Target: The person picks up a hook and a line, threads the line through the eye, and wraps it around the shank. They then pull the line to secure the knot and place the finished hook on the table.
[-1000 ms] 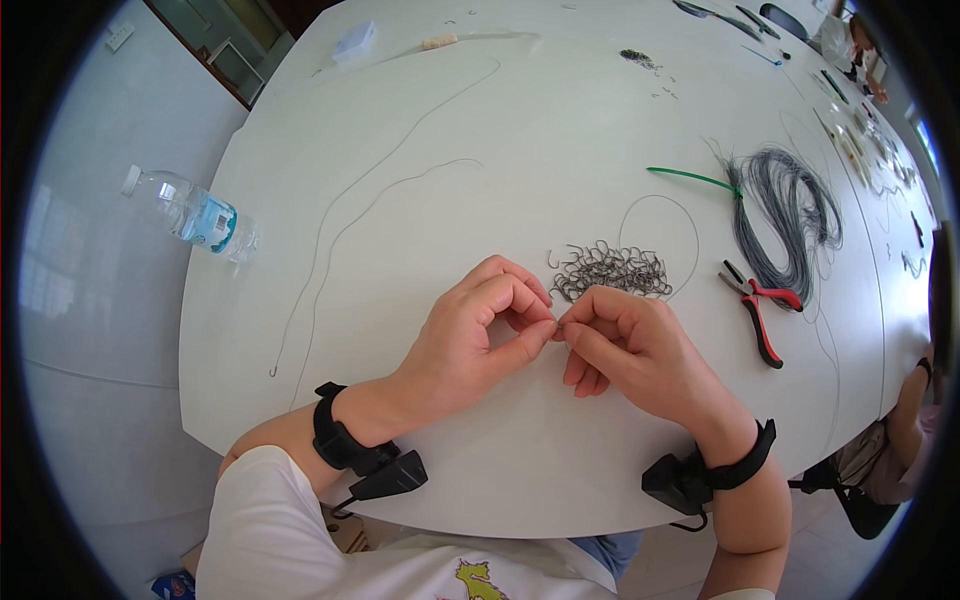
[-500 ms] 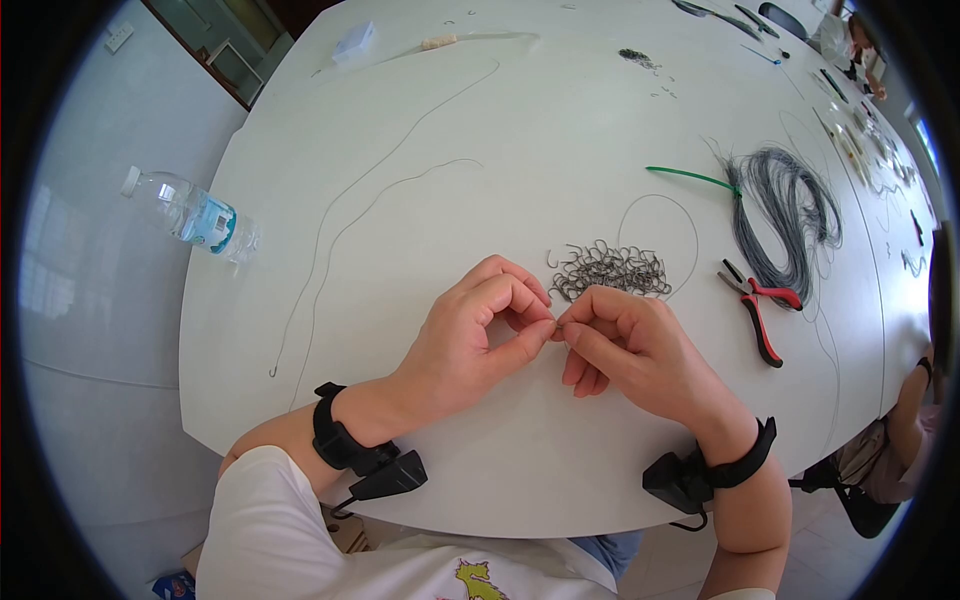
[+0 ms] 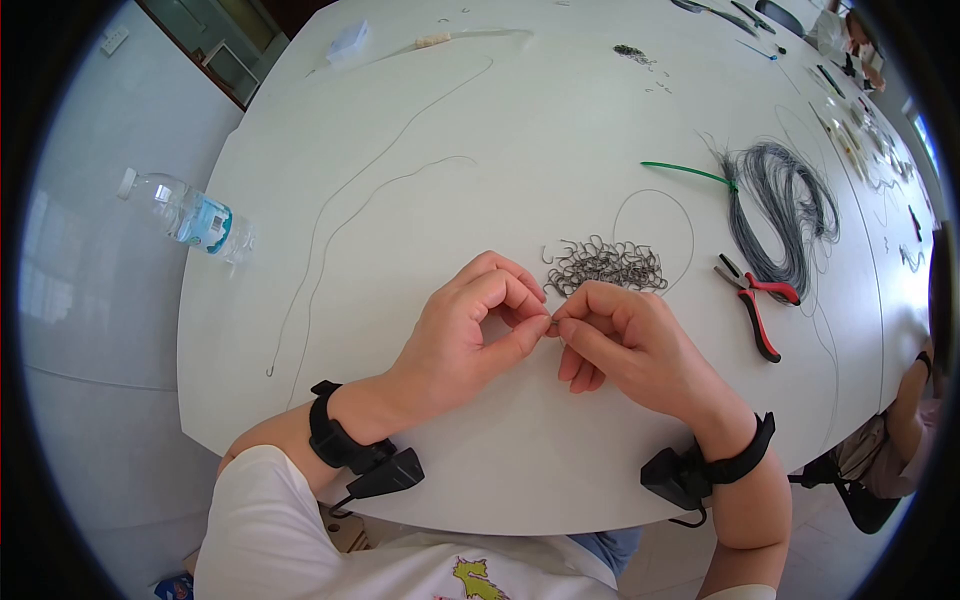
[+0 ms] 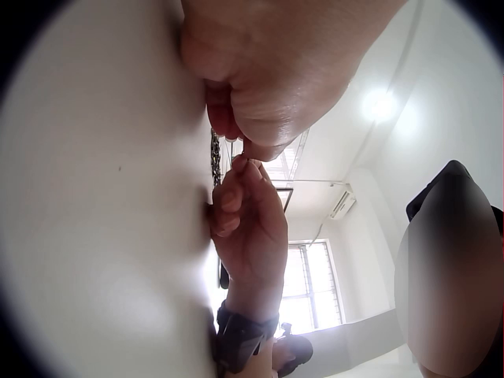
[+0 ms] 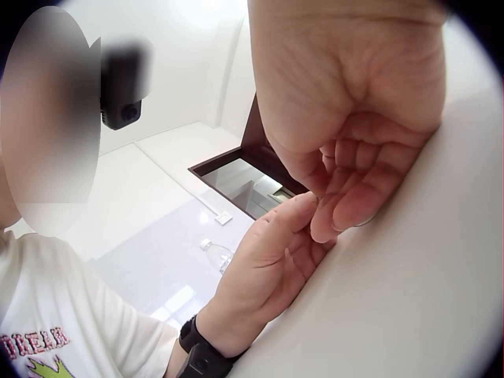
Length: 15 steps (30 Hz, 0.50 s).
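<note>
Tip to tip, my bare left hand and bare right hand pinched a tiny dark sliver, too covered to identify, just nearer than the heap of curved dark metal hooks, where light, steady pressure looked wisest.

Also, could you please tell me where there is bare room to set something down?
Bare tabletop lies between the hook pile and inner curved line, and between the wristbands. It is crowded right, around the pliers and strand bundle.
</note>
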### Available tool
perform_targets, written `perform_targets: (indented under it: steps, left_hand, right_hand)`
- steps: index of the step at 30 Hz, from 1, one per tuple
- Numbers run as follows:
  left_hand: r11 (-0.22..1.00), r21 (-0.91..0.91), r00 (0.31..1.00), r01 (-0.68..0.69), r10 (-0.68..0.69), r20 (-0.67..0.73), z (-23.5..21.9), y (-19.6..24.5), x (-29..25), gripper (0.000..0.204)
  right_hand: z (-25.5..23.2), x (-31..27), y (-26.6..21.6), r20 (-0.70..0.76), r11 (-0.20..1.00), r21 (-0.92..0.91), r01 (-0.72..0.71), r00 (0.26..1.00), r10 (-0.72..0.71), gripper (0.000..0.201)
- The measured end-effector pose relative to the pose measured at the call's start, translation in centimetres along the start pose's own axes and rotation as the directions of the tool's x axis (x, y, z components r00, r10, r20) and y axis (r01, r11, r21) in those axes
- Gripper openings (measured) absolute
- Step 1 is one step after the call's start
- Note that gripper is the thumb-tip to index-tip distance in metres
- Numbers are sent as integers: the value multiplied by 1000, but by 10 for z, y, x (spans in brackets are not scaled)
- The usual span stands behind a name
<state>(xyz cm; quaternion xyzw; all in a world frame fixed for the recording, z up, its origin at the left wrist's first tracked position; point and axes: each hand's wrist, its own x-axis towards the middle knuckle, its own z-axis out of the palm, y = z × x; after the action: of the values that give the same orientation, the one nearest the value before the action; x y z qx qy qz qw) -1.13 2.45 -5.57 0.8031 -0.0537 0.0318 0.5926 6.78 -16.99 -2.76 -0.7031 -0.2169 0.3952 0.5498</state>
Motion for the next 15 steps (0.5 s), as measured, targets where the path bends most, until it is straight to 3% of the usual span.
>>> perform_targets:
  steps: [15]
  left_hand:
    - [1000,13,1000,-13,14,-11,1,0,0,6]
  right_hand:
    - [0,0,1,-9,1000,-16,0,1000,0,17]
